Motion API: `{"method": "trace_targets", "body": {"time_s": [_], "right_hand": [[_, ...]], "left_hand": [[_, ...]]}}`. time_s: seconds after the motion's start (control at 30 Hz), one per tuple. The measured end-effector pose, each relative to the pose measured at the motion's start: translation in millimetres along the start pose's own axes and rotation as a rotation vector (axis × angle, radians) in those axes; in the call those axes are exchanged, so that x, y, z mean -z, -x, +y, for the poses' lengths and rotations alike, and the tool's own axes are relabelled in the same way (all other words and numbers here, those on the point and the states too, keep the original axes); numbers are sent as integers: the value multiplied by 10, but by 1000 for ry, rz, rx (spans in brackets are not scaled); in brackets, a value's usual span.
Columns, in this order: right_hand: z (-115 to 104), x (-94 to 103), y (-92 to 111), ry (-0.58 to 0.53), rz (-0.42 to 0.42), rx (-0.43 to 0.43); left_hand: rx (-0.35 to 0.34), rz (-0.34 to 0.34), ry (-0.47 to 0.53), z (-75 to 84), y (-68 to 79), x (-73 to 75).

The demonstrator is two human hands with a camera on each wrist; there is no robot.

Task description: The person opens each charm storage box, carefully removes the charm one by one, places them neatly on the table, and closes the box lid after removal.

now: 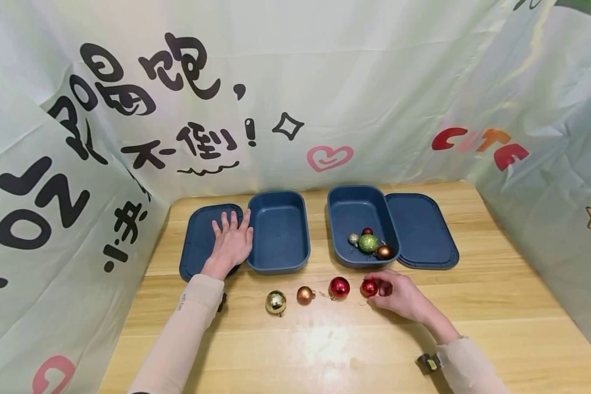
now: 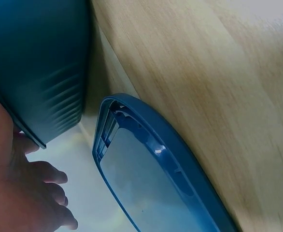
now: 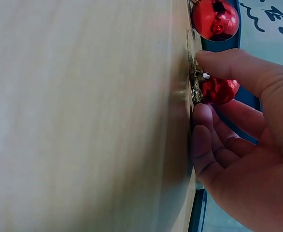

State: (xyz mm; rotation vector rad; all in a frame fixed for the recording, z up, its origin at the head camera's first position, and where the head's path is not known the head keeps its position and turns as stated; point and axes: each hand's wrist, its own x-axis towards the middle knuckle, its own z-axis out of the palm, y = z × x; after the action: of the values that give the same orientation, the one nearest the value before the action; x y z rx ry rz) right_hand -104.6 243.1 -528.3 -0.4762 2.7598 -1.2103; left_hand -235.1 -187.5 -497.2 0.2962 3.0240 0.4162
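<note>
My left hand (image 1: 232,241) is spread with straight fingers over the left lid (image 1: 197,241), its thumb side at the rim of the left blue box (image 1: 278,268). In the left wrist view, the fingers (image 2: 49,171) reach past that box's edge. My right hand (image 1: 399,293) has thumb and fingers around a small shiny red Christmas ball (image 1: 369,288) at table height, in front of the right blue box (image 1: 342,256). The right wrist view shows the same red ball (image 3: 221,91) between thumb and fingers, its gold cap and string facing the camera.
A larger red ball (image 1: 339,287), a copper ball (image 1: 305,295) and a gold ball (image 1: 276,302) lie in a row on the wooden table (image 1: 325,355). Inside the right box are a green glitter ball (image 1: 368,243) and several smaller ones. A second lid (image 1: 423,230) lies right of it.
</note>
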Motion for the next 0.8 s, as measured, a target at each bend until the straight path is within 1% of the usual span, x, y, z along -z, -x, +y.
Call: {"method": "trace_targets", "body": {"time_s": [0.2, 0.6, 0.8], "right_hand": [[-1, -1, 6, 10, 8, 7], [-26, -2, 14, -9, 25, 38], [-25, -12, 5, -10, 13, 21]], "left_hand": [[0, -1, -4, -1, -1, -4], [-1, 0, -10, -17, -5, -23], [-4, -5, -20, -33, -17, -20]]}}
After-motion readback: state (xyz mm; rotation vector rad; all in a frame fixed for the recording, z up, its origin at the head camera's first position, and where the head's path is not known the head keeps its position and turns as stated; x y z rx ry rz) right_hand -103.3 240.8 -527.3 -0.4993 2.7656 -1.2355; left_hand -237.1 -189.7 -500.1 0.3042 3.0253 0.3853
